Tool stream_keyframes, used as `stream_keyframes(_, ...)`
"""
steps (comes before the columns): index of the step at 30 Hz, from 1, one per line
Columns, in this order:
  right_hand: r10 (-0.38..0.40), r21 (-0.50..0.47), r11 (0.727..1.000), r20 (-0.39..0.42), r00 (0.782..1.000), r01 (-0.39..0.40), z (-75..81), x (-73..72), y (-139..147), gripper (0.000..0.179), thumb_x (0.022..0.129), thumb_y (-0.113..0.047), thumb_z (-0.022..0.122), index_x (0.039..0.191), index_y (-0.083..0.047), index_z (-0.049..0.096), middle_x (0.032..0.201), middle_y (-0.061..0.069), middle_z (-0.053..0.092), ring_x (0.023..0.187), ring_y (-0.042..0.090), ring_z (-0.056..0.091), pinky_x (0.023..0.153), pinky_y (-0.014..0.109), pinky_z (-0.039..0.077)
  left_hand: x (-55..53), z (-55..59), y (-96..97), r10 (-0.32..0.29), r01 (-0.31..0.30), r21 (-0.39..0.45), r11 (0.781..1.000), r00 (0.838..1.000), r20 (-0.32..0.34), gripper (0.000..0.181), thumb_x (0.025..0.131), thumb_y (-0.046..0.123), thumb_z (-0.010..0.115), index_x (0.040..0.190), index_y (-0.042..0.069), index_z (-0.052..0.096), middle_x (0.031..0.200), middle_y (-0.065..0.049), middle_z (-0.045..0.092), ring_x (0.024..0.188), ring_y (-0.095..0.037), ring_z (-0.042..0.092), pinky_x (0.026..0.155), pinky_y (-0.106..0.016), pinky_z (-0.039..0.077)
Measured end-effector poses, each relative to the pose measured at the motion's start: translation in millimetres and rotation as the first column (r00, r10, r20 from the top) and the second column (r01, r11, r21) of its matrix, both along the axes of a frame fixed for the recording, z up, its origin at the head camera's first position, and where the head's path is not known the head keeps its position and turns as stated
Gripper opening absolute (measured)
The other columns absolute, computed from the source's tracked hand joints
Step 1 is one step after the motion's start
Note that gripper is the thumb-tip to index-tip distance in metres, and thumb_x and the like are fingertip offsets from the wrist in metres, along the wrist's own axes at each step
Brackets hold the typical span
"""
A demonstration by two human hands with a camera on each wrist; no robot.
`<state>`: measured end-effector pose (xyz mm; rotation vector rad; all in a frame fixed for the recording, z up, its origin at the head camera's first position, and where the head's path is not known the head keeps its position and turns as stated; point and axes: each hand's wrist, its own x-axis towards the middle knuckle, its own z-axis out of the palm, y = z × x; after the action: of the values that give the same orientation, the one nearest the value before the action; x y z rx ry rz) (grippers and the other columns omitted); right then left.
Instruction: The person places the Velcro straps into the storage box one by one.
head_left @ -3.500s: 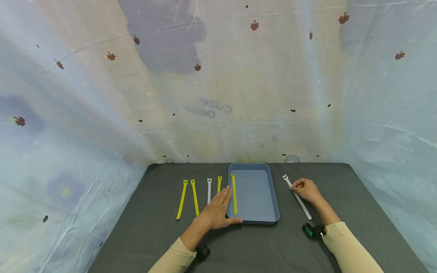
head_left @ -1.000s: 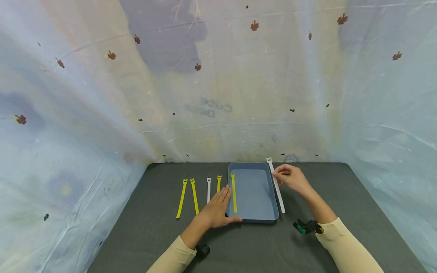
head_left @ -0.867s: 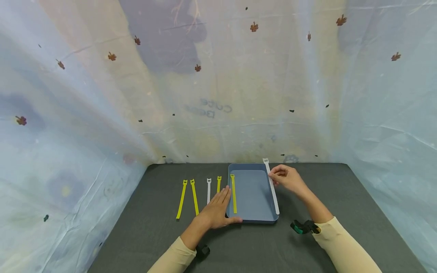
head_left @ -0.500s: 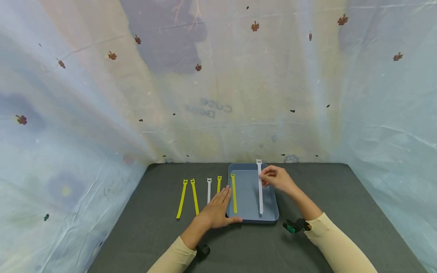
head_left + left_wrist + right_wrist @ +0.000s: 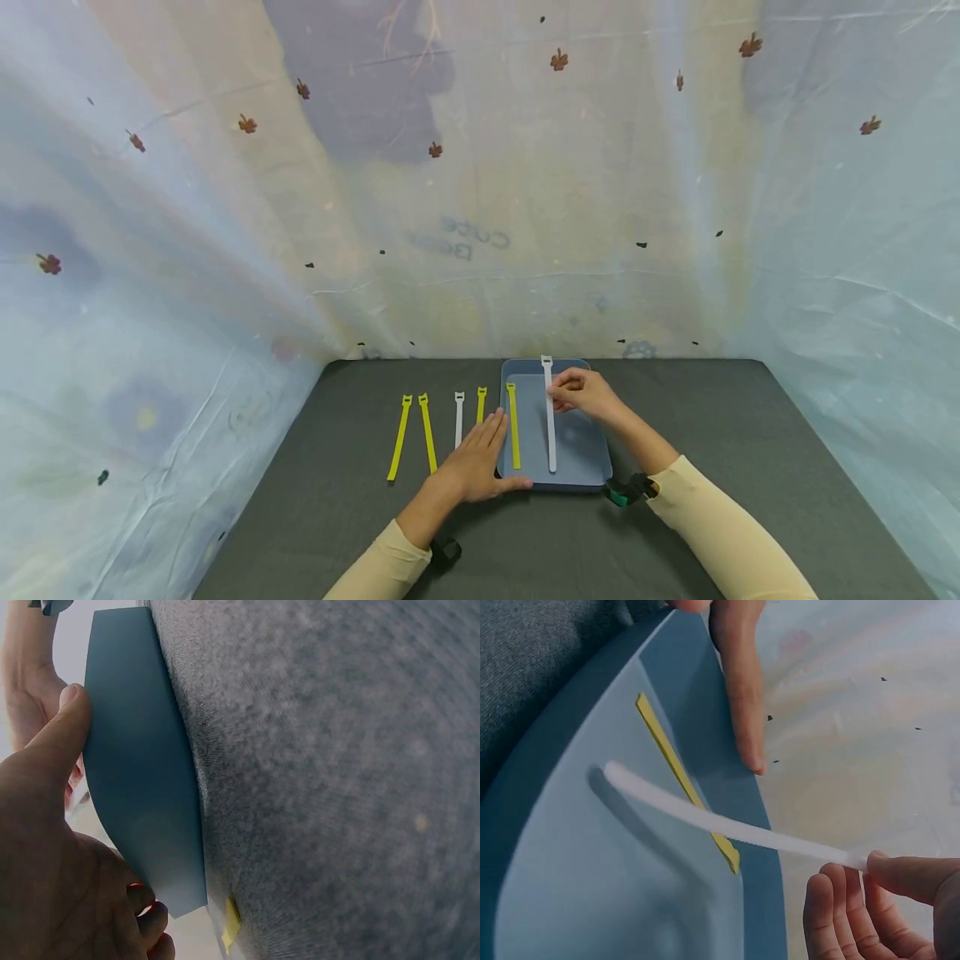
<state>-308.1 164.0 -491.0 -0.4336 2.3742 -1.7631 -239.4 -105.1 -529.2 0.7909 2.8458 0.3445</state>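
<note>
My right hand [image 5: 588, 394] pinches a white cable tie [image 5: 551, 442] between thumb and forefinger, above the blue-grey tray [image 5: 585, 454]. In the right wrist view the white strap [image 5: 705, 817] hangs over the tray floor and casts a shadow there. A yellow cable tie [image 5: 515, 433] lies in the tray along its left side. My left hand [image 5: 474, 467] rests against the tray's left wall with fingers straight, its thumb at the front edge. In the left wrist view that thumb [image 5: 64, 727] touches the tray wall [image 5: 142, 750].
Left of the tray, yellow ties [image 5: 401, 437] [image 5: 428, 433] lie on the dark cloth-covered table [image 5: 315, 500]. A white tie [image 5: 459, 421] and another yellow one [image 5: 482, 404] lie nearer, partly behind my left hand. A patterned curtain [image 5: 480, 308] stands behind the table.
My right hand has lifted the white cable tie off the table right of the tray and carried it left over the tray's middle. My left hand has stayed in place.
</note>
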Motion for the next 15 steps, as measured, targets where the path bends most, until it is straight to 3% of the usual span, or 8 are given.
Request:
stream_keyframes(4,0.015,-0.012,1.000,0.027,1.000,-0.015,-4.4,-4.1,-8,0.024,0.107,-0.008,0.068,0.118,0.012,0.064,0.101,0.029,0.074,0.099,0.054,0.072,0.092,0.065,0.060,-0.3,-0.2,-0.2,-0.006,0.006,-0.003,1.000,1.000,-0.001,0.121,0.094,0.084,0.055,0.173,0.005,0.009,0.181,-0.014,0.007,0.167,-0.028,0.011,0.134,-0.047,0.018)
stream_keyframes(11,-0.018,-0.007,1.000,0.148,0.989,0.019,-10.4,-13.5,-19,0.022,0.106,-0.011,0.070,0.117,0.007,0.067,0.102,0.024,0.076,0.097,0.042,0.075,0.094,0.059,0.061,-0.9,-2.1,-0.1,0.000,0.000,-0.015,1.000,1.000,-0.011,0.122,0.093,0.085,0.055,0.173,0.005,0.010,0.181,-0.014,0.008,0.166,-0.029,0.013,0.134,-0.047,0.019)
stream_keyframes(15,-0.042,0.021,0.999,0.170,0.985,0.039,-10.2,-15.9,-22,0.021,0.106,-0.011,0.070,0.116,0.007,0.067,0.102,0.024,0.076,0.094,0.037,0.076,0.095,0.058,0.061,-0.6,-1.9,0.5,0.002,-0.002,-0.018,1.000,1.000,-0.008,0.121,0.093,0.085,0.055,0.173,0.006,0.009,0.181,-0.013,0.007,0.167,-0.029,0.012,0.134,-0.047,0.018)
